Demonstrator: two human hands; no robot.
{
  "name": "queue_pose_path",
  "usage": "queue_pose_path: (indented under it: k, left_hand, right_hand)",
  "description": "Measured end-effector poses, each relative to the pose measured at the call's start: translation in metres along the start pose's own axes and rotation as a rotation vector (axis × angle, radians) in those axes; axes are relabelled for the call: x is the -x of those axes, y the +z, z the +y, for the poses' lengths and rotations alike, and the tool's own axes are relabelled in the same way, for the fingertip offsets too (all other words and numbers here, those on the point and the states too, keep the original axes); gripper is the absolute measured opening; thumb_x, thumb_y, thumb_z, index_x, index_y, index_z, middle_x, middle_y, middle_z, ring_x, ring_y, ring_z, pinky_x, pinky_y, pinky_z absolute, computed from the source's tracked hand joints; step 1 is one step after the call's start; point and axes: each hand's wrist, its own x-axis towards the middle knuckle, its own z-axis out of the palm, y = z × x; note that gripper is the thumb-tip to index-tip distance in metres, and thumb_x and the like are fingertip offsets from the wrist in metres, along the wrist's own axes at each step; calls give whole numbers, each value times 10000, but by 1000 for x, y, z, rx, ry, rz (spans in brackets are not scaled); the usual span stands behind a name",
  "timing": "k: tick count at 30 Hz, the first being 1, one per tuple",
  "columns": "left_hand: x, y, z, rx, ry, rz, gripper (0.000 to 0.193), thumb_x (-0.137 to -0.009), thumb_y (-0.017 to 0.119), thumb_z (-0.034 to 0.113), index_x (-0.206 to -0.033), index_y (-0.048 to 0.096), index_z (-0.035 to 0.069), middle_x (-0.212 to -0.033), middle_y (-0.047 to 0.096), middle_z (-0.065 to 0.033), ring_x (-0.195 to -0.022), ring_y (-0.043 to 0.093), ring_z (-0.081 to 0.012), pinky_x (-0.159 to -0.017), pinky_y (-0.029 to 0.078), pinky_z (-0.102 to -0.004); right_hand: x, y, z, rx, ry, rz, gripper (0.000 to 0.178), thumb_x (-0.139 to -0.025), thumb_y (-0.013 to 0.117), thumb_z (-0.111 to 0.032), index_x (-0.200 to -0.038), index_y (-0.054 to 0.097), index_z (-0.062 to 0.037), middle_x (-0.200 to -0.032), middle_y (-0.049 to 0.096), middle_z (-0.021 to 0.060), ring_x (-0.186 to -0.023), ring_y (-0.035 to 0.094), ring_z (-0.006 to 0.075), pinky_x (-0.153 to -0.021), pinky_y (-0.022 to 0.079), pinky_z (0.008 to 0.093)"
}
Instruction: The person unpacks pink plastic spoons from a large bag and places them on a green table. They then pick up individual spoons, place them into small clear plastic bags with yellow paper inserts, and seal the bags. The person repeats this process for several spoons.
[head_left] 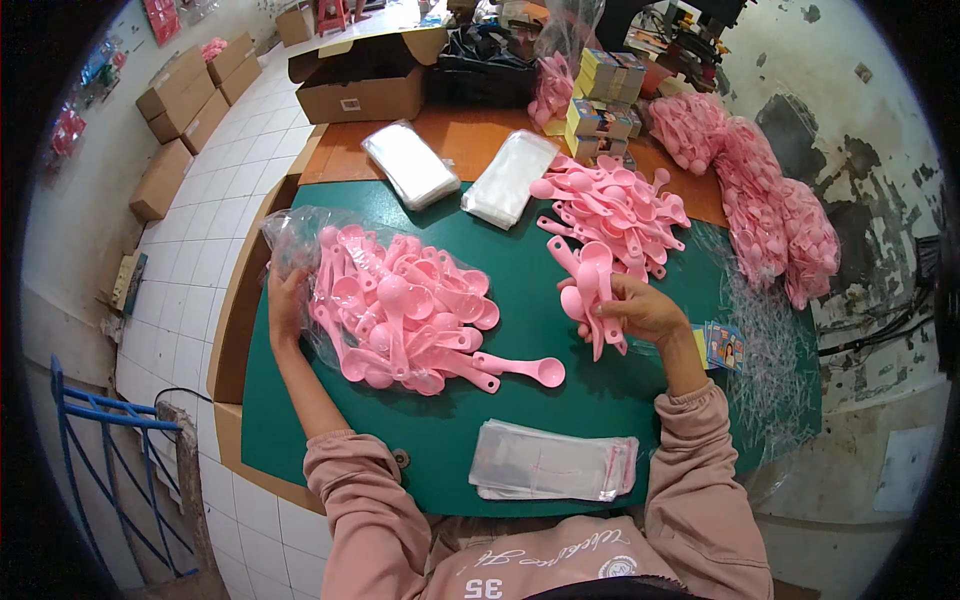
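My right hand (645, 312) is closed round a small bunch of pink measuring spoons (592, 285), raised in front of a loose heap of like spoons (622, 212). To the left, a clear plastic bag (290, 228) lies on the green table with many pink spoons (405, 300) in and spilling from it. At its left edge my left hand (288, 292) grips the film, the fingertips partly hidden by it. One pink spoon (545, 372) sticks out from the pile toward the middle of the table.
Clear bag stacks lie at the front (555, 462) and far side (410, 165) of the green table (520, 280). Small printed cards (722, 346) lie right. Filled bags of pink spoons (765, 200) line the right edge. An open cardboard box (360, 95) stands behind.
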Motion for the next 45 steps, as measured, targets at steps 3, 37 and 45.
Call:
queue_pose_path:
  k: [3, 37, 45]
  left_hand:
    - [0, 4, 0, 8, 6, 22, 624, -752, 470, 5, -1346, 285, 48, -1239, 447, -134, -1084, 492, -227, -915, 408, -322]
    - [30, 66, 43, -466, 361, 140, 345, -888, 444, 120, -1216, 437, 13, -1007, 543, -76, -834, 538, -144, -712, 464, -227]
    - [9, -37, 3, -30, 174, 136, 325, -889, 477, 217, -1123, 486, -8, -945, 549, -44, -778, 530, -105, -636, 458, -221]
  right_hand:
    - [4, -4, -12, 21, -48, -11, 434, -832, 563, -89, -1217, 413, 44, -935, 584, 128, -794, 623, 213, -662, 542, 307]
    - [1, 47, 46, 1242, -352, -29, 679, -687, 707, -395, -1196, 449, -27, -1122, 417, 186, -1043, 405, 333, -893, 365, 397]
    - [-3, 77, 40, 1331, -199, 30, 284, -769, 555, -90, -1023, 445, -28, -994, 464, 157, -817, 510, 341, -695, 419, 426]
